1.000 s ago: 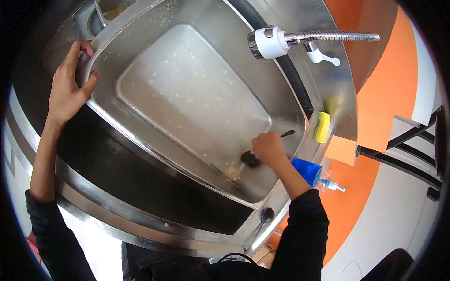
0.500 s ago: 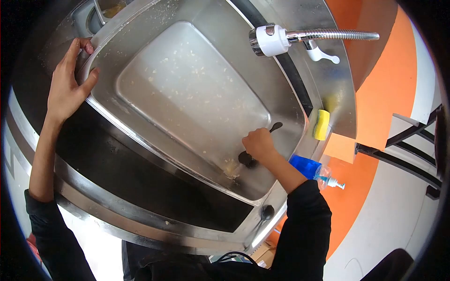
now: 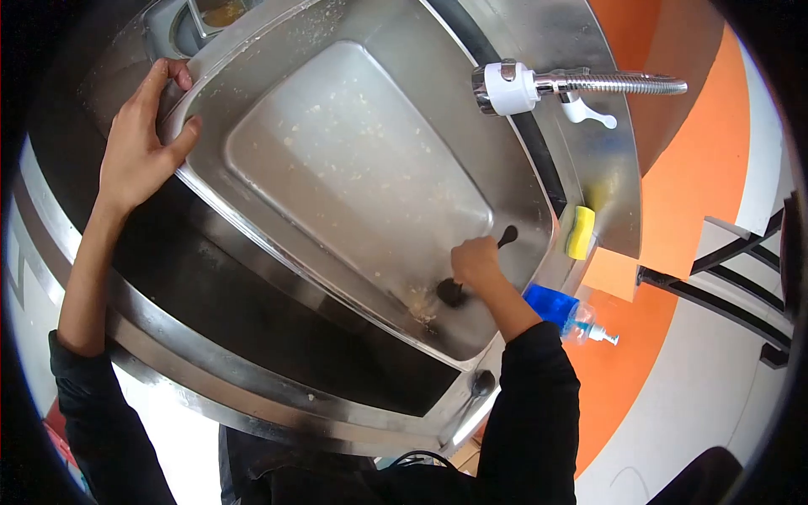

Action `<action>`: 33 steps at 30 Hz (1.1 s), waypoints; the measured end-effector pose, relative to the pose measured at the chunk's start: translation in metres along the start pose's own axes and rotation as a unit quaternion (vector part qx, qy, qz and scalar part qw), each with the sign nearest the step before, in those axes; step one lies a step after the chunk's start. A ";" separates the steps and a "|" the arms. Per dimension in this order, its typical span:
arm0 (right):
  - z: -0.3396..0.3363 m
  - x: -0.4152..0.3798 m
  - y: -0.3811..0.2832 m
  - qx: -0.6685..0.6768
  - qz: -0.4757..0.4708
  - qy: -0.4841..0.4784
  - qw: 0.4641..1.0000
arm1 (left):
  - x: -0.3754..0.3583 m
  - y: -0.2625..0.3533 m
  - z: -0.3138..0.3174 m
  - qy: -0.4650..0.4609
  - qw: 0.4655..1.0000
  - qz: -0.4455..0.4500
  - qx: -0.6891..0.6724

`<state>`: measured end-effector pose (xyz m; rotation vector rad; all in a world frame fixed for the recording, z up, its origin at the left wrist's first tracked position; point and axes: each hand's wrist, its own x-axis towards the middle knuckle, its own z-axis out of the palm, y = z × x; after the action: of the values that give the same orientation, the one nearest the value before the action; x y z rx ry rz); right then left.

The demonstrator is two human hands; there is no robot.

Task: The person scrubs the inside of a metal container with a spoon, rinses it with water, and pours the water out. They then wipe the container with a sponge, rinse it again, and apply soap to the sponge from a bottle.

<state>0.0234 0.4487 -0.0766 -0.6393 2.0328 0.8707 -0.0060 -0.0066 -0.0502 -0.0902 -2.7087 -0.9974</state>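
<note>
Hands apart: left hand (image 3: 147, 143) clasps the steel pan's (image 3: 353, 185) left rim; right hand (image 3: 476, 261) is closed on a dark utensil (image 3: 451, 293) inside the pan's right end. Pan appears stiff, bulky, probably slippery; rim hold advised.

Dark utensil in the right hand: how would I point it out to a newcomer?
Find the big metal pan and go to its end nearest the blue bottle. There the right hand grips a dark utensil with a rounded end. Unlike the spoon lying outside the pan, it is held.
</note>
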 end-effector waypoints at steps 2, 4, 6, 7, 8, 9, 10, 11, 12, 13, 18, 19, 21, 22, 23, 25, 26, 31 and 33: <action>0.005 0.003 -0.002 0.018 -0.009 -0.024 1.000 | 0.003 0.002 0.000 0.000 1.000 -0.017 -0.009; -0.008 0.001 0.002 0.041 -0.020 -0.086 0.995 | 0.002 0.006 -0.003 -0.035 0.997 -0.062 -0.033; -0.027 -0.012 0.022 0.071 0.005 -0.126 0.990 | 0.003 0.005 -0.001 0.006 1.000 -0.013 -0.014; -0.034 -0.019 0.029 0.086 0.014 -0.149 0.985 | 0.001 0.003 0.002 0.023 1.000 0.009 -0.005; -0.037 -0.027 0.030 0.097 0.004 -0.158 0.983 | 0.001 0.002 0.003 0.023 1.000 0.010 -0.003; -0.039 -0.037 0.029 0.108 -0.004 -0.168 0.980 | 0.001 0.001 0.003 0.023 1.000 0.013 -0.003; -0.035 -0.047 0.027 0.120 -0.013 -0.179 0.976 | 0.001 0.001 0.003 0.021 1.000 0.015 -0.004; -0.013 -0.048 0.015 0.133 0.004 -0.143 0.981 | 0.001 0.002 0.002 -0.001 1.000 -0.014 -0.016; 0.019 -0.039 -0.003 0.144 0.023 -0.101 0.984 | 0.001 0.002 0.003 -0.003 1.000 -0.010 -0.021; 0.034 -0.034 -0.011 0.154 0.041 -0.056 0.986 | 0.001 0.001 0.002 -0.003 1.000 -0.005 -0.023; -0.011 -0.037 0.009 0.226 0.028 -0.207 0.951 | 0.003 0.003 0.001 -0.011 1.000 -0.005 -0.024; -0.018 -0.038 0.013 0.240 0.039 -0.250 0.937 | 0.003 0.003 0.001 -0.010 1.000 -0.008 -0.027; 0.002 -0.045 -0.002 0.255 0.029 -0.172 0.951 | 0.003 0.003 0.002 0.000 1.000 -0.007 -0.025; 0.009 -0.046 -0.009 0.261 0.023 -0.131 0.956 | 0.003 0.004 0.003 0.008 1.000 -0.002 -0.019; 0.013 -0.045 -0.011 0.302 0.013 -0.130 0.944 | 0.002 0.005 0.002 0.016 1.000 0.002 -0.013; 0.014 -0.047 -0.011 0.384 -0.002 -0.127 0.914 | 0.003 0.005 0.000 0.002 1.000 -0.012 -0.016; 0.014 -0.048 -0.010 0.396 0.020 -0.089 0.914 | 0.004 0.006 0.000 -0.004 1.000 -0.017 -0.019; -0.007 -0.071 -0.017 0.292 0.073 -0.098 0.949 | 0.002 -0.002 -0.003 -0.050 0.997 -0.040 -0.040; 0.013 -0.075 -0.036 0.282 0.149 -0.048 0.947 | 0.002 -0.001 -0.002 -0.040 0.998 -0.032 -0.026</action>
<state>0.0950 0.4459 -0.0319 0.0281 2.1790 0.4259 -0.0075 -0.0086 -0.0487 -0.0556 -2.7745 -1.1067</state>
